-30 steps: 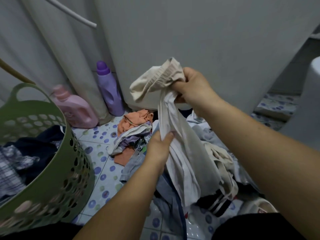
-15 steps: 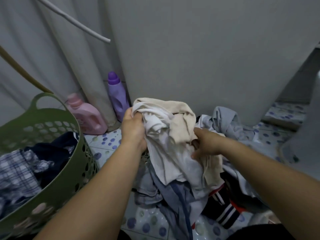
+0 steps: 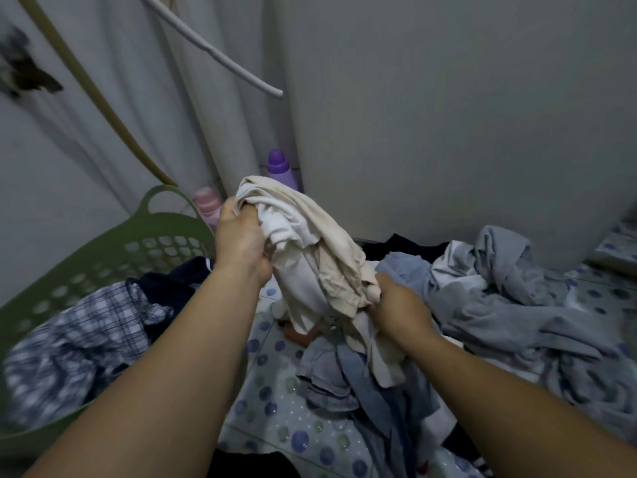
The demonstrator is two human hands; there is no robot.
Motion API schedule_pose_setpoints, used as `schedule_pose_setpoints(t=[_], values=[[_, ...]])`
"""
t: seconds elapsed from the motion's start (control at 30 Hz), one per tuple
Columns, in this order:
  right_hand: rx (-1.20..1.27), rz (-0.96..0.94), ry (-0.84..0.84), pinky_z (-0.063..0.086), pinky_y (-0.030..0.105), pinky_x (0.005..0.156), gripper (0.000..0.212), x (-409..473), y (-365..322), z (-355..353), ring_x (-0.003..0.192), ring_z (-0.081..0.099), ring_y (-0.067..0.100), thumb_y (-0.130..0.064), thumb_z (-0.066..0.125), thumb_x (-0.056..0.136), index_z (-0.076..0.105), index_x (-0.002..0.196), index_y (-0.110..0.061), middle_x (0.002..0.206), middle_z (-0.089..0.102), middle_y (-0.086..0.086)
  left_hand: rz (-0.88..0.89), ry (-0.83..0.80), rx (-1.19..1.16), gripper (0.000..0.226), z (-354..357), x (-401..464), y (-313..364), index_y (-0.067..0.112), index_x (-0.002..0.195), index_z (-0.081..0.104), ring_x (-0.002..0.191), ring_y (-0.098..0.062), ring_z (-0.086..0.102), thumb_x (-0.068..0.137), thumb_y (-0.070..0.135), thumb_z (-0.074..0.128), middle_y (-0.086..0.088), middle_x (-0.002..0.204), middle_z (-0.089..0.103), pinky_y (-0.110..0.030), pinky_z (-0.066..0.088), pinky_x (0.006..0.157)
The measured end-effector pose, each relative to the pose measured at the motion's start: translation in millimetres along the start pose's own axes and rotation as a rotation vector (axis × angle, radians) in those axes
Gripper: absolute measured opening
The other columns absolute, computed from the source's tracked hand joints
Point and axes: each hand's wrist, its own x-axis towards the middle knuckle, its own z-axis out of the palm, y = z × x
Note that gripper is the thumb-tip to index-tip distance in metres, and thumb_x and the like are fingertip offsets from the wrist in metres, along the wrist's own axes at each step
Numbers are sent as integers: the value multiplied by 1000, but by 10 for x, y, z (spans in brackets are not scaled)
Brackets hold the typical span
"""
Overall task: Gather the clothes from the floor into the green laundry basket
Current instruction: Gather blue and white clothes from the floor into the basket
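Head view, listed near to far. Item: two bare forearms reaching in from the lower edge. Item: left hand (image 3: 241,243), fingers curled tight round the upper bunch of a cream and white garment bundle (image 3: 317,257); right hand (image 3: 396,305), fingers closed on the bundle's lower folds. The bundle hangs between both hands, lifted above the floor, just right of the green laundry basket (image 3: 113,243). Handling, as judged: soft, light, limp cloth with no stiffness; loose ends trail down and could snag the heap below, so best held in gathered handfuls at top and bottom, as now. Item: the basket at left, perforated wall, already holding a plaid garment (image 3: 79,346) and a dark garment (image 3: 172,284). Item: floor pile (image 3: 510,305) at right, grey and blue clothes not yet gathered, with dark pieces beneath. Surface: tiled floor (image 3: 275,415) with a blue and green dot pattern. Beyond: pink bottle (image 3: 206,205) and purple bottle (image 3: 281,169) standing by a pale curtain (image 3: 193,108); white tube (image 3: 220,56) overhead; plain grey wall (image 3: 448,115) behind.
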Motion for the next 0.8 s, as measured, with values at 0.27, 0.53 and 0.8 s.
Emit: schedule_pose_setpoints(t=[0.27, 0.53, 0.8], values=[[797, 0, 222, 50, 37, 84, 39, 82, -899, -487, 95, 58, 24, -6, 53, 86, 50, 119, -25, 107, 63, 3, 65, 105, 170, 23, -441, -14, 302, 17, 105, 61, 86, -24, 63, 100, 11, 39, -6, 95, 67, -38, 55, 78], [1009, -356, 258, 49, 30, 82, 37, -41, -2305, -459, 86, 61, 19, -1, 56, 75, 52, 102, -26, 88, 65, -5, 329, 235, 223, 27, -1045, -69, 1111, 22, 85, 56, 78, -21, 61, 95, 2, 40, -4, 85, 63, -36, 53, 74], [919, -677, 71, 47, 35, 77, 42, -236, -3361, -103, 88, 60, 29, 2, 53, 73, 53, 111, -17, 100, 65, 13, 442, 405, 307, 28, -1911, -1, 1600, 6, 114, 59, 91, -27, 64, 91, 3, 42, -18, 104, 67, -40, 55, 80]])
